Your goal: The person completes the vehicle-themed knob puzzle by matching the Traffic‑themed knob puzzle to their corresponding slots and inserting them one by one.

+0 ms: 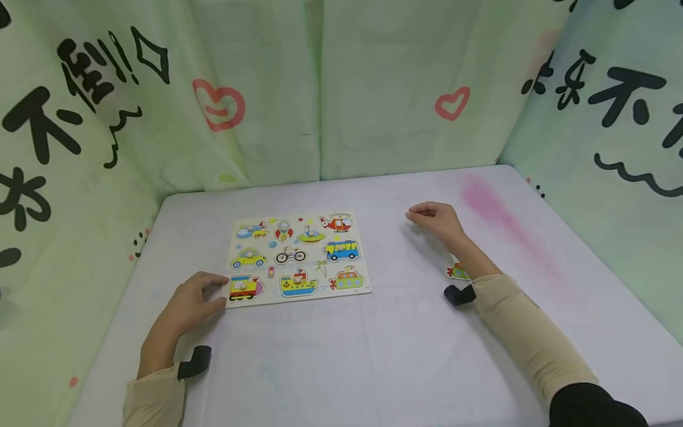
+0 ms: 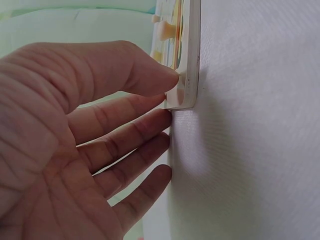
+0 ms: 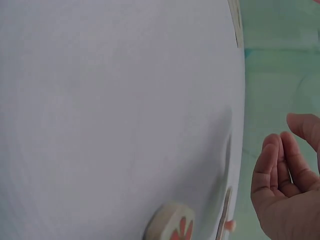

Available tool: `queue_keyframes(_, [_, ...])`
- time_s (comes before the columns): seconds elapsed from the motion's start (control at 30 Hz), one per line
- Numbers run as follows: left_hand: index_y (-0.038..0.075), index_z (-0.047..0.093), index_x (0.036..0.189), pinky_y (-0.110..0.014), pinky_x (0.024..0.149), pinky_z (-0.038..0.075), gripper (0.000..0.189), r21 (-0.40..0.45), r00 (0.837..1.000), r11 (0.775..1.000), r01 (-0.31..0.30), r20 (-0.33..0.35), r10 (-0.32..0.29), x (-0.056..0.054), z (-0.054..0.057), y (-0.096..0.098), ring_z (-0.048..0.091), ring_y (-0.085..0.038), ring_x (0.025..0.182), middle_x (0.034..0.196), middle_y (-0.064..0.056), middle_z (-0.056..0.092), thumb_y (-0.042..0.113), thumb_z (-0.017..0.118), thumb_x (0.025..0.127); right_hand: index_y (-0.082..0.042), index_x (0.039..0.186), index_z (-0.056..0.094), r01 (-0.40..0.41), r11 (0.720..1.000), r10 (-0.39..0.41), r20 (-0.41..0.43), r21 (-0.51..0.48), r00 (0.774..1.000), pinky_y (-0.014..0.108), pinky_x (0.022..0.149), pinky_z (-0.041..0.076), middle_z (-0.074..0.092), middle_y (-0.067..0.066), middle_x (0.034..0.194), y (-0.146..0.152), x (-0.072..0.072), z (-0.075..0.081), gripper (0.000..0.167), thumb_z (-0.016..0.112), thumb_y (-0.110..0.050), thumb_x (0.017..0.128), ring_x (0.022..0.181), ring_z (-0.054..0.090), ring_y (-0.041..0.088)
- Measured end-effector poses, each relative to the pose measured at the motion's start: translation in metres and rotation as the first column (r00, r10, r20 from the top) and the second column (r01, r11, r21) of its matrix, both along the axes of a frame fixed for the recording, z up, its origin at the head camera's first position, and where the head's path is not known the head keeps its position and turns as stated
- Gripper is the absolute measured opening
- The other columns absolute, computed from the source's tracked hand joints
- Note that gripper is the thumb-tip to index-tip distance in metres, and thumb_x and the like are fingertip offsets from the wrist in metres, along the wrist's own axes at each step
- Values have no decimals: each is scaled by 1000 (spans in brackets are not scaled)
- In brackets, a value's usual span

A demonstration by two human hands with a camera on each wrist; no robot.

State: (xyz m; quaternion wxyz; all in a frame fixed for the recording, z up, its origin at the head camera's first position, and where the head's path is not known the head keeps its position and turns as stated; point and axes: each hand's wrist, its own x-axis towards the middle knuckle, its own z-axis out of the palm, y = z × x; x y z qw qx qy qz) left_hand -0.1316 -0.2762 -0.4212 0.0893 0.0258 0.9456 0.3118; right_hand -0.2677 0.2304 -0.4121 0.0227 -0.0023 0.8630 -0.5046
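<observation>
A flat wooden knob puzzle board [image 1: 320,268] with vehicle pictures lies on the table, left of centre. At its near left corner, by the train picture, my left hand [image 1: 193,303] touches the edge with thumb and fingertips; in the left wrist view the thumb [image 2: 145,75] rests against the board's edge [image 2: 192,60]. My right hand [image 1: 439,222] hovers right of the board, fingers loosely bent, nothing between thumb and fingers. Below that wrist lies a loose green puzzle piece with a red propeller [image 1: 457,272], partly hidden by the forearm. Its red propeller end [image 3: 182,231] shows in the right wrist view.
A white cloth covers the table [image 1: 299,367], with a pink stain [image 1: 493,204] at the right. Pale green curtains [image 1: 373,107] with black writing and red hearts stand behind and on both sides. Black wrist mounts [image 1: 195,363] sit at both cuffs.
</observation>
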Motion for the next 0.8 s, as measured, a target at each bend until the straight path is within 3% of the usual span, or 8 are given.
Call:
queue_keyframes(0.17, [-6,61,132,-64,113,36,46,-2,1000,1000,-7,3,7,0,-1,-1,43,-49,136,140,-29,52,10,70,90,-1,123,68,34,998,-32,-19,58,999,23,83,51,69,10,119,16,0,1,43,70,-35,97,94,60,6])
queue_keyframes(0.33, [-6,61,132,-65,113,36,46,-5,1000,1000,-9,10,9,-1,0,0,43,-49,135,140,-29,52,10,70,90,1,121,70,70,995,-66,-52,71,996,15,72,49,72,-8,98,35,-5,-2,42,72,-33,95,84,61,0])
queue_keyframes(0.47, [-7,60,132,-65,114,35,46,-4,1000,1000,-13,13,13,0,2,1,43,-49,135,139,-30,52,10,69,90,2,122,70,101,991,-95,-64,87,993,16,68,47,67,-19,86,47,-9,-1,43,73,-31,95,80,60,-1])
queue_keyframes(0.63, [-7,61,131,-64,114,36,45,-4,1000,1000,-9,-4,9,0,0,1,43,-49,135,139,-30,53,9,69,90,1,123,70,137,981,-131,-50,134,990,17,66,46,67,-13,89,56,-13,-1,43,72,-33,96,82,57,1])
queue_keyframes(0.8, [-7,62,130,-64,114,36,43,2,1000,1000,-1,-16,1,0,-2,0,45,-49,135,137,-29,54,8,69,90,2,120,70,151,971,-143,-59,186,988,15,66,46,70,4,101,60,-17,-2,39,71,-28,96,85,56,6])
